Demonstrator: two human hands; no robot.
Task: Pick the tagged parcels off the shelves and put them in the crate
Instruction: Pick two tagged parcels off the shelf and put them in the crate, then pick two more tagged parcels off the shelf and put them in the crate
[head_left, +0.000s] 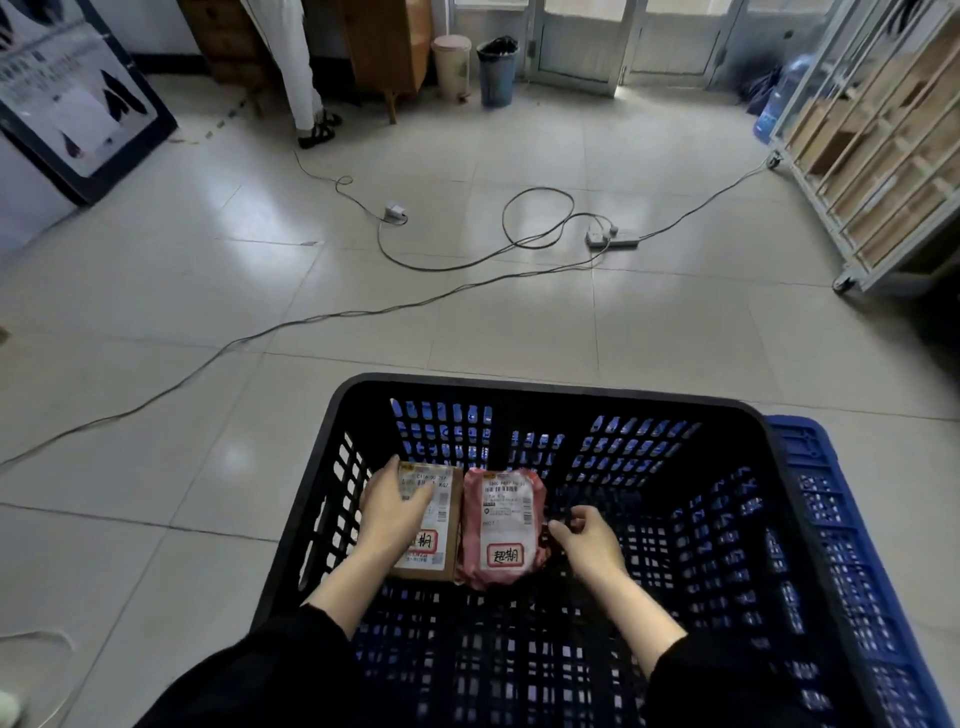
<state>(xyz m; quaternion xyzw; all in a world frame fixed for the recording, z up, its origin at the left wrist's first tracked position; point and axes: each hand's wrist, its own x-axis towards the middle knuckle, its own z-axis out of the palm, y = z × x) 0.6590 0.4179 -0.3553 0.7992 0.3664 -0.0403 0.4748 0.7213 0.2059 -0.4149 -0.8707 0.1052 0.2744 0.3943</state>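
Observation:
A black slatted crate (550, 391) stands on the floor right in front of me. Inside, at its left, lie two tagged parcels side by side: a brown cardboard box (451, 525) and a pink plastic mailer (501, 525), both with white shipping labels and a red-framed tag. My left hand (392, 512) lies over the box, fingers across its label and thumb at its left edge. My right hand (587, 540) hovers just right of the mailer with fingers loosely curled, holding nothing.
A blue crate (815, 467) sits under or behind the black one at the right. Cables and a power strip (613, 239) cross the tiled floor. A wheeled shelf rack (883, 156) with parcels stands at the right. Two bins (496, 67) and a person's legs (306, 78) are at the back.

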